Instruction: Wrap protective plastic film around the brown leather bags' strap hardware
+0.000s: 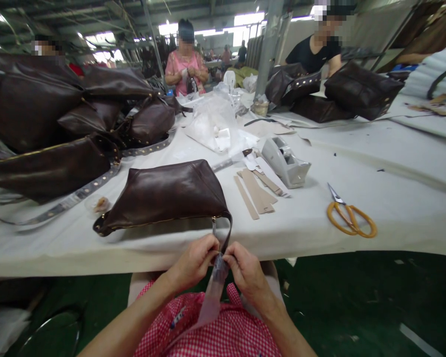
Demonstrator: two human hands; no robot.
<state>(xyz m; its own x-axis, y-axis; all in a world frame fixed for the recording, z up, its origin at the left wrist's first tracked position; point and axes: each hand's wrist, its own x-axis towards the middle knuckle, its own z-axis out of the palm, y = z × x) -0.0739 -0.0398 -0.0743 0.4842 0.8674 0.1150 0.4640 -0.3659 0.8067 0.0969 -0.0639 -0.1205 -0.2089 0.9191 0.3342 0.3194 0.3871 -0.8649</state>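
A dark brown leather bag (171,193) lies on the table in front of me. Its strap (229,229) runs from the bag's right corner over the table edge, down between my hands. A clear plastic sleeve (211,297) hangs from there over my lap. My left hand (198,255) pinches the top of the sleeve where it meets the strap. Close beside it, my right hand (247,270) also pinches the sleeve's upper end, fingertips together. The strap's end is hidden by the fingers and plastic.
Orange-handled scissors (351,218) lie at right. A tape dispenser (285,162) stands behind beige strips (254,193). More brown bags (33,104) are heaped at left, others (362,91) at back right. Crumpled plastic bags (215,121) lie mid-table. Co-workers (186,62) sit across the table.
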